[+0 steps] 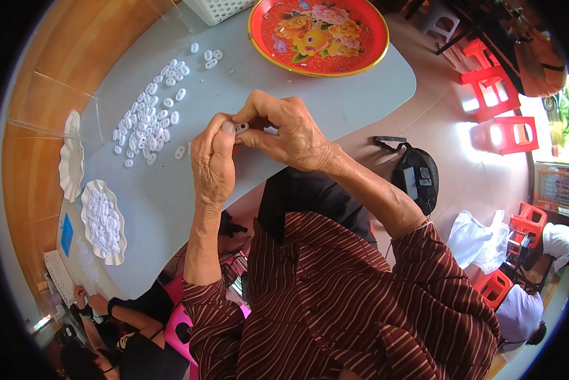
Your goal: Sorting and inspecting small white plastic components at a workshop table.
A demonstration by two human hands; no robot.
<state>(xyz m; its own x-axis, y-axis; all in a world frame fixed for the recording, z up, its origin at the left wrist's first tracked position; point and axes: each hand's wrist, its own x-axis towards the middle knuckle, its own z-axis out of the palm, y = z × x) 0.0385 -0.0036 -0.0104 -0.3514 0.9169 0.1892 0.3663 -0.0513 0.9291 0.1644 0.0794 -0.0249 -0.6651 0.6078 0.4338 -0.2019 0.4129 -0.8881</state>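
Above the near edge of a grey table (pixel 164 218), my two hands meet with fingertips closed. Between them is a small white oval piece with two holes (pixel 241 127), mostly covered by the fingers. My left hand (pixel 212 155) pinches its left side with thumb and fingers. My right hand (pixel 289 132) grips it from the right between thumb and forefinger. Left of my hands, many similar white oval pieces (pixel 146 124) lie scattered in a loose heap. One single piece (pixel 180 152) rests just beside my left hand.
A round red floral tray (pixel 255 39) stands at the far side, beside a white perforated basket (pixel 220 9). On the left are a scalloped dish (pixel 121 252) of white pieces and another scalloped dish (pixel 73 158). A co-worker's hands (pixel 89 303) are at lower left. Red stools (pixel 492 93) stand right.
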